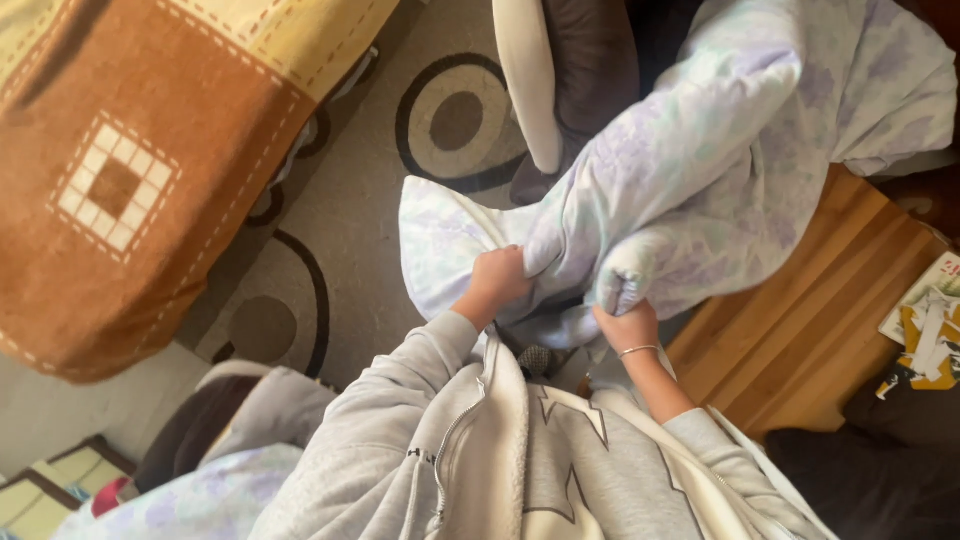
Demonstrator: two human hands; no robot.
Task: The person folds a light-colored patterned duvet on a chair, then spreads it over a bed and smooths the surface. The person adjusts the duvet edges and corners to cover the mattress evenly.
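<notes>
Both hands fisted on duvet: left hand at center frame, right hand just beside. Duvet bulk runs up-right from the grips; loose corner hangs upper left of left hand, over rug.

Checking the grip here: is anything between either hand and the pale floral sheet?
Nothing visible. The left hand is closed directly on a bunched fold of the floral sheet, and the right hand grips another fold beside it. No other object lies between hands and fabric.
</notes>
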